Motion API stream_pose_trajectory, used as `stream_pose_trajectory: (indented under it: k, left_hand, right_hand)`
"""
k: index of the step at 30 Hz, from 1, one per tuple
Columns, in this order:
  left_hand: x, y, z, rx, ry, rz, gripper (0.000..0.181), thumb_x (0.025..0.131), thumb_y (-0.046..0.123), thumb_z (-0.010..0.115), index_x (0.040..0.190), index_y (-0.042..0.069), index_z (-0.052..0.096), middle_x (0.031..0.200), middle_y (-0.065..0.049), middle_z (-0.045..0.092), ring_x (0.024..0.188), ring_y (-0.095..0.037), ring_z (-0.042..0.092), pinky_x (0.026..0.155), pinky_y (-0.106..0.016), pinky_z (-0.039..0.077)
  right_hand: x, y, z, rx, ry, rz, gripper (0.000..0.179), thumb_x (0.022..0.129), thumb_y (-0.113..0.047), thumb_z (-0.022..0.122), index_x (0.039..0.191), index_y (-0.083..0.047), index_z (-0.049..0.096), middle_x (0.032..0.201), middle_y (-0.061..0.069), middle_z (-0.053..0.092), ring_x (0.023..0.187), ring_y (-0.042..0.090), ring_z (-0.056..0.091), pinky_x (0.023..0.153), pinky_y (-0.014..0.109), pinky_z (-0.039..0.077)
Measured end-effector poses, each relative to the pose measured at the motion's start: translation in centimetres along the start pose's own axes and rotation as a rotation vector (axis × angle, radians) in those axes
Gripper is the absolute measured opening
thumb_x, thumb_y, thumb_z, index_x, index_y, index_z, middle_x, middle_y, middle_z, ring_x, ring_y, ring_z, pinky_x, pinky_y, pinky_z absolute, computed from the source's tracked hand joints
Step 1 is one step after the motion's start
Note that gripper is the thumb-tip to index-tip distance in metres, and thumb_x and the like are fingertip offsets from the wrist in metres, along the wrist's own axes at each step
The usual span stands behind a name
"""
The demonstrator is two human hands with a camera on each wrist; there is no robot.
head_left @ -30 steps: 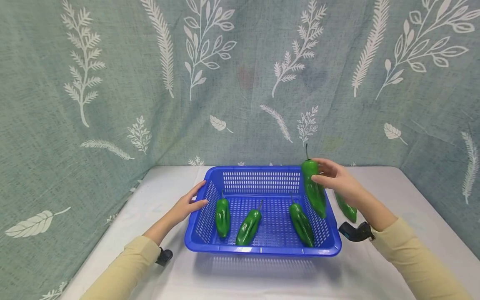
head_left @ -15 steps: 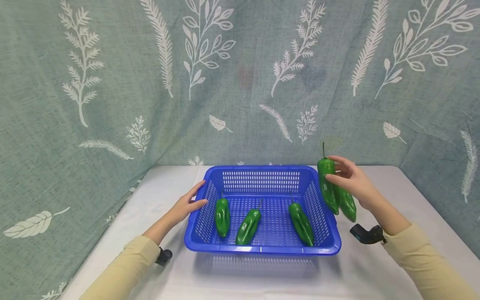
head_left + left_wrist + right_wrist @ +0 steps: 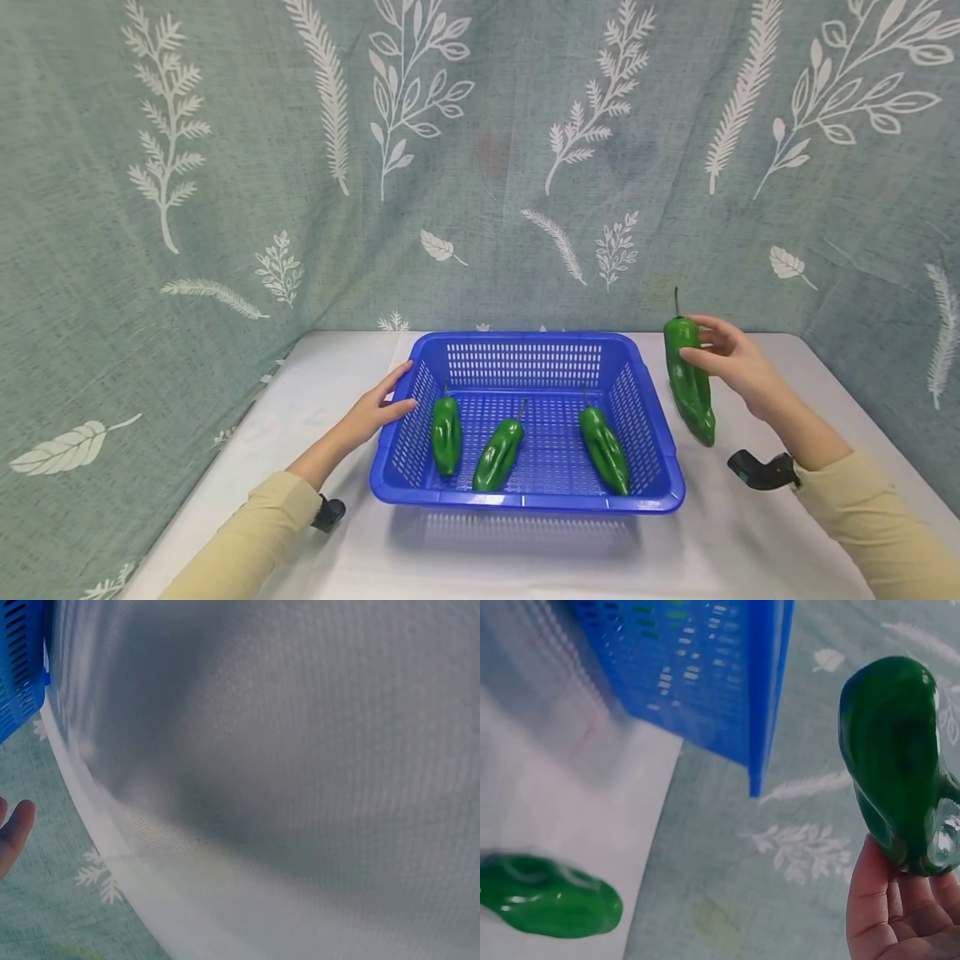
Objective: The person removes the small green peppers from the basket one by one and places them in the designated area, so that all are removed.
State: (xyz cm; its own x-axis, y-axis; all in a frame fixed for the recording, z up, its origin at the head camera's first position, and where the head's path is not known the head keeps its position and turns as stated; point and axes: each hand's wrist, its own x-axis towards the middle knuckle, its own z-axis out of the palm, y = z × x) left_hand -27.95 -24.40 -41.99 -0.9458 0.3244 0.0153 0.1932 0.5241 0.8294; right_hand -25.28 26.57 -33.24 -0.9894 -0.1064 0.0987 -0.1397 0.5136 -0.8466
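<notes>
The right hand (image 3: pixel 727 358) grasps a green pepper (image 3: pixel 681 333) between thumb and fingers, with the stem uppermost and the body directed downward. The held pepper is positioned above the white tabletop (image 3: pixel 757 533), outside the blue basket (image 3: pixel 525 500) on the person's right, and is apart from the basket wall. A loose pepper (image 3: pixel 551 900) lies on the tabletop beside the basket (the head view overlaps it with the held pepper, whereas the right wrist view separates the two). The left hand (image 3: pixel 372 412) is unclenched; its thumb and forefinger extend over the left rim of the basket. The perforated basket contains three further units: the left pepper (image 3: pixel 446 437) near the left wall, the middle pepper (image 3: pixel 498 454) slanted with its stem toward the far right, and the right pepper (image 3: pixel 604 450) near the right wall, slanted with its stem toward the far left. A black device (image 3: pixel 761 469) is located at the right cuff. A grey-green cloth (image 3: pixel 480 225) printed with white leaves forms the background.
</notes>
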Motion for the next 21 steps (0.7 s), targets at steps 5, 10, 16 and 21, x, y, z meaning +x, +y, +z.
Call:
stream_pose_trajectory:
  k: [5, 10, 16, 21]
  left_hand:
    - [0.0, -0.1, 0.1, -0.004, 0.002, -0.007, 0.068, 0.091, 0.034, 0.052, 0.147, 0.022, 0.017, 0.145, -0.023, 0.028, 0.122, -0.046, 0.041, 0.095, -0.054, 0.040]
    - [0.0, -0.1, 0.1, -0.006, 0.004, 0.002, 0.067, 0.091, 0.033, 0.052, 0.147, 0.021, 0.017, 0.145, -0.023, 0.028, 0.123, -0.046, 0.040, 0.095, -0.055, 0.039]
    - [-0.1, 0.1, 0.1, -0.015, 0.004, 0.004, 0.067, 0.092, 0.030, 0.052, 0.147, 0.020, 0.017, 0.146, -0.023, 0.027, 0.125, -0.046, 0.037, 0.097, -0.056, 0.037]
    - [-0.3, 0.4, 0.0, -0.020, 0.004, 0.006, 0.067, 0.091, 0.029, 0.053, 0.147, 0.020, 0.017, 0.146, -0.023, 0.027, 0.125, -0.046, 0.037, 0.097, -0.056, 0.036]
  right_hand:
    - [0.2, 0.7, -0.6, -0.005, 0.019, 0.020, 0.069, 0.090, -0.032, 0.057, 0.142, 0.000, 0.025, 0.110, 0.003, 0.051, 0.085, -0.008, 0.048, 0.071, 0.018, 0.046]
    - [0.3, 1.6, -0.9, -0.021, 0.039, 0.033, 0.071, 0.090, -0.034, 0.056, 0.143, -0.001, 0.023, 0.121, 0.018, 0.047, 0.084, -0.010, 0.046, 0.069, 0.019, 0.046]
    - [0.6, 2.9, -1.2, -0.034, 0.082, 0.038, 0.071, 0.091, -0.036, 0.055, 0.143, -0.001, 0.023, 0.129, 0.028, 0.042, 0.086, -0.009, 0.043, 0.070, 0.020, 0.045]
    - [0.8, 4.0, -1.5, -0.043, 0.108, 0.065, 0.072, 0.091, -0.037, 0.053, 0.144, -0.002, 0.020, 0.133, 0.032, 0.039, 0.097, 0.008, 0.048, 0.079, 0.034, 0.046]
